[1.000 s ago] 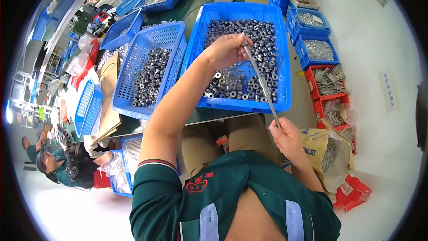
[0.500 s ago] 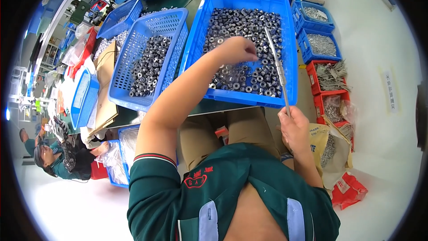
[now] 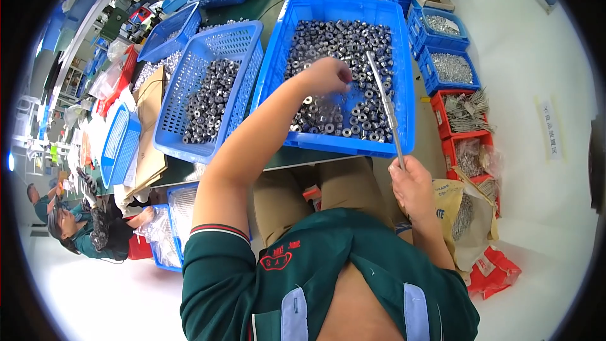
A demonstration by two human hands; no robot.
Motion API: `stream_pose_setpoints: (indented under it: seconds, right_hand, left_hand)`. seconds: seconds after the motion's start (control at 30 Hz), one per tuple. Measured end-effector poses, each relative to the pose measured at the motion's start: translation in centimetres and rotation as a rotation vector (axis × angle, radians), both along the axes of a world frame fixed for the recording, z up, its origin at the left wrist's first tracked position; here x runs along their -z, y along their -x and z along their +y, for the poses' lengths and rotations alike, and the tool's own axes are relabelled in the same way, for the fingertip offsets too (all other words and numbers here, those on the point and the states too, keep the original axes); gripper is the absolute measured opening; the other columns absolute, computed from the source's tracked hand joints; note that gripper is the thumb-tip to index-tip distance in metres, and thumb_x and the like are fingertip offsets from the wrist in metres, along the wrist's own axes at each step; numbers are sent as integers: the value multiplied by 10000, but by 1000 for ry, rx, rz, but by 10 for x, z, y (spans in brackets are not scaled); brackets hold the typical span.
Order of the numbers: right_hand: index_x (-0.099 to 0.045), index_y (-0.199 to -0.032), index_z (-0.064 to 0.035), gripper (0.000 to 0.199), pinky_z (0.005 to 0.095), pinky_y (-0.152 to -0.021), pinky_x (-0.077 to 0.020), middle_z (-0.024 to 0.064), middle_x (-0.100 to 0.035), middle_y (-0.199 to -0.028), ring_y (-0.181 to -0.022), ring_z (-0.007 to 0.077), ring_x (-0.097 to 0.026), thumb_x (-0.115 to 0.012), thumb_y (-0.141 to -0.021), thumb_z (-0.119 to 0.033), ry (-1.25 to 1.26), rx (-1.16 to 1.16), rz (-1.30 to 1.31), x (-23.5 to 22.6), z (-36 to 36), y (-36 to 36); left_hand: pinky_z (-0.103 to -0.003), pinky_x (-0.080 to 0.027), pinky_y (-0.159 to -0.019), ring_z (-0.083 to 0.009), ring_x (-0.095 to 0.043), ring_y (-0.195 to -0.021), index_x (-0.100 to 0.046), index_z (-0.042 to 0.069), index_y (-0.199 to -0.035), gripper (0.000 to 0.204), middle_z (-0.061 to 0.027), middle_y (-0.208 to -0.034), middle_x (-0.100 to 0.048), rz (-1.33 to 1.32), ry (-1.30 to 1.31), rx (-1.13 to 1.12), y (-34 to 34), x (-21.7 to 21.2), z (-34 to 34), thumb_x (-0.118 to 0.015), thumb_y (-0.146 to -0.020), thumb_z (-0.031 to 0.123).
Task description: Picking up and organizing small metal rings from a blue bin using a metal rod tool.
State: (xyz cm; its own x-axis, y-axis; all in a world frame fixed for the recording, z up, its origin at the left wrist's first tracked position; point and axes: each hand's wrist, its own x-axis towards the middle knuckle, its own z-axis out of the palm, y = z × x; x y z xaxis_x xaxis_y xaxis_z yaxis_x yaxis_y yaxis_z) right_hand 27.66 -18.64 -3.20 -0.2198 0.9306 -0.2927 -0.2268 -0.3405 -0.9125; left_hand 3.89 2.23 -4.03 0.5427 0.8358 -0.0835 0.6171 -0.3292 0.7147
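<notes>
My left hand (image 3: 325, 76) is over a blue plastic bin (image 3: 270, 76), fingers curled downward and closed; what they hold, if anything, I cannot make out. Beneath it lie many small metal rings (image 3: 353, 35) with centre holes, and a bare blue patch of bin floor shows beside the fingers. Gripped near its lower end, a thin metal rod (image 3: 378, 77) is in my right hand (image 3: 413, 186), just outside the bin's near right corner. The rod slants up and leftward over the bin's right side, with a few ring-like metal pieces (image 3: 389, 111) around its middle.
Left of the bin, a perforated blue basket (image 3: 173, 104) holds more rings. Blue crates (image 3: 449, 66) and red bins (image 3: 445, 113) of metal parts line the right side. An open sack (image 3: 451, 205) stands near my right forearm. A co-worker (image 3: 88, 227) sits at far left.
My left hand has shifted slightly left and lower in the view, its fingers still curled. The rod and my right hand appear slightly further left, as the whole view has shifted a little.
</notes>
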Motion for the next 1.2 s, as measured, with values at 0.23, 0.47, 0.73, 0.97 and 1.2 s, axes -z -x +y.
stream_pose_setpoints:
  seconds: [0.23,0.47,0.73,0.97,1.2]
  right_hand:
    - [-493,-870,-50,96,168,-375,-261,-61,-408,-582,-417,10,-352,-529,-907,-131,-20,-41,-26,5,0,-3]
    - [-490,-863,-49,107,168,-368,-261,-58,-415,-582,-411,12,-354,-532,-908,-137,-48,-49,-22,3,1,-3]
    - [-495,-853,-59,95,165,-382,-252,-64,-409,-576,-430,5,-343,-538,-902,-129,-69,-104,-33,7,2,-7]
    - [-497,-862,-64,91,166,-391,-248,-67,-412,-580,-438,3,-343,-544,-899,-132,-68,-134,-46,9,1,-6]
    - [-527,-844,-54,104,172,-437,-280,-63,-436,-598,-491,5,-369,-550,-894,-142,-94,-151,-181,5,-2,-4]
  left_hand:
    - [-278,-458,-747,-120,-545,-833,-567,20,-1064,258,-42,-936,-587,-987,667,-167,16,-26,-3,-494,-944,236]
    - [-259,-409,-795,-125,-543,-958,-547,57,-1098,251,-44,-981,-601,-943,500,-298,14,-34,-8,-485,-939,241]
    - [-246,-411,-762,-121,-558,-942,-529,59,-1096,211,-43,-984,-601,-959,565,-120,13,-34,-8,-539,-898,132]
    - [-233,-428,-794,-103,-567,-919,-593,63,-1098,220,-28,-1009,-622,-852,533,-63,12,-31,-7,-568,-888,123]
    - [-239,-451,-725,-109,-519,-746,-607,-2,-968,213,-22,-833,-575,-903,568,-66,14,-28,-4,-601,-885,194]
